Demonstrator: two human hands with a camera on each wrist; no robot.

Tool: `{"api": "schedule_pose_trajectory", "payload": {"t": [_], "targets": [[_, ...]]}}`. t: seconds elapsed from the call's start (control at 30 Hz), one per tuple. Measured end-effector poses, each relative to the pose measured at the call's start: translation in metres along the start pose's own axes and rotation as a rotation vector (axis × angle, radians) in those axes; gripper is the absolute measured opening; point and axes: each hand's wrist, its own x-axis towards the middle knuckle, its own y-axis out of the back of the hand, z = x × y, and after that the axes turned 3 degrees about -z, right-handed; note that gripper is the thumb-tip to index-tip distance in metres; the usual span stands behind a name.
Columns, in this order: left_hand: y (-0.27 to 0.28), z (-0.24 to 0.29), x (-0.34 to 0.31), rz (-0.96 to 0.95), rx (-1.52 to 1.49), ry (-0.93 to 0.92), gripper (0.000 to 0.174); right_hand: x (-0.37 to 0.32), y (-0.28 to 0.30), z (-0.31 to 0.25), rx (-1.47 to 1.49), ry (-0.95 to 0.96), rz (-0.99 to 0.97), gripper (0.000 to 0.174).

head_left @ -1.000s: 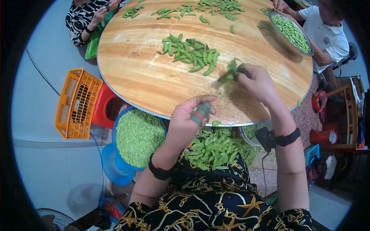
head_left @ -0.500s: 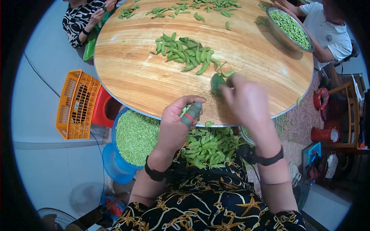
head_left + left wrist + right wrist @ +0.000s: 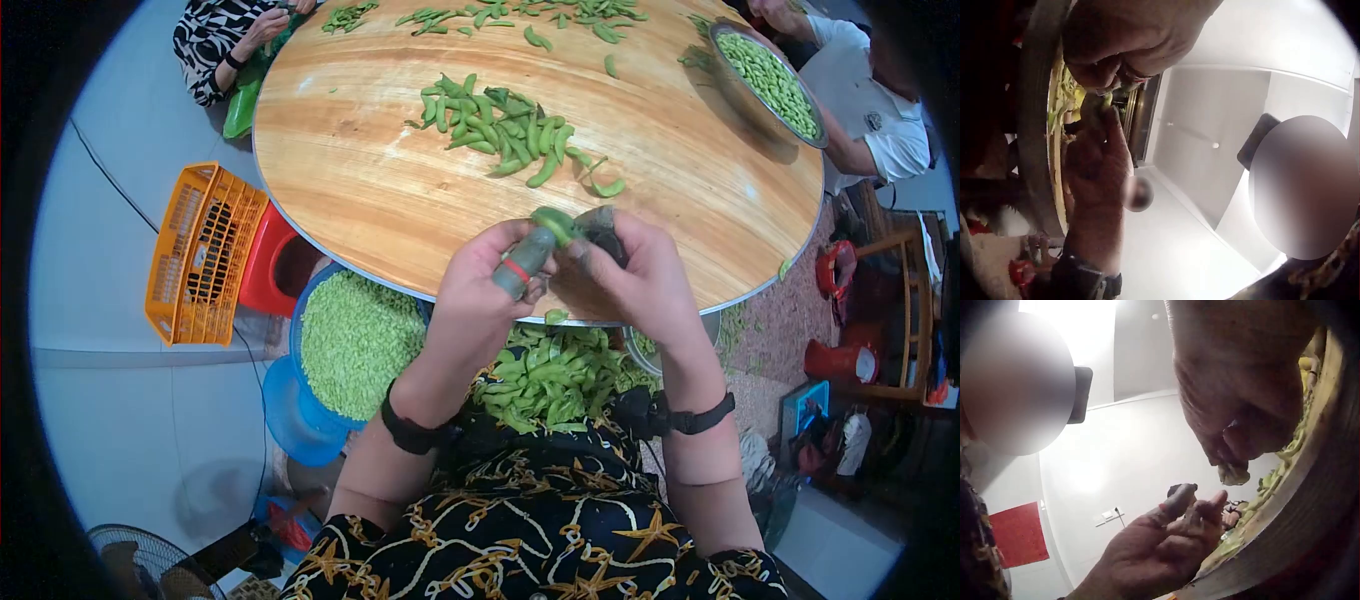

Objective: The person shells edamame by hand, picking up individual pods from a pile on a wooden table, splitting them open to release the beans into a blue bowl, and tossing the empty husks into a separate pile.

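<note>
Between the two hands is a green soybean pod (image 3: 553, 222). My right hand (image 3: 645, 270), its fingertips in dark coverings, pinches one end of it over the table's near edge. Close by on the left, my left hand (image 3: 485, 275) has curled fingers and a grey-green thumb cover (image 3: 522, 265) with a red band. Its thumb tip is right at the pod. Shelled beans seen in that palm a moment ago are hidden behind the thumb now. In the right wrist view, the pod (image 3: 1233, 475) sticks out below the right fingertips.
A pile of pods (image 3: 510, 130) lies on the round wooden table (image 3: 350, 200). More pods (image 3: 555, 380) fill my lap. A blue tub of shelled beans (image 3: 360, 340) stands at left, by an orange crate (image 3: 205, 265). Another person holds a metal bowl (image 3: 770, 90) at upper right.
My right hand has come back from the pile's near side to meet the left hand, bringing a pod. A leafy stem with a pod now lies on the table where it was.
</note>
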Motion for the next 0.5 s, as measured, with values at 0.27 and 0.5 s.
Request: {"api": "schedule_pose_trajectory", "payload": {"t": [0.27, 0.5], "targets": [[-0.008, -0.003, 0.002, 0.050, 0.089, -0.036, 0.017, -0.013, -0.003, -0.001, -0.222, 0.047, 0.196, 0.016], [-0.011, 0.000, 0.002, 0.032, 0.173, 0.003, 0.019, -0.016, 0.000, 0.001, 0.101, 0.016, 0.110, 0.008]]}}
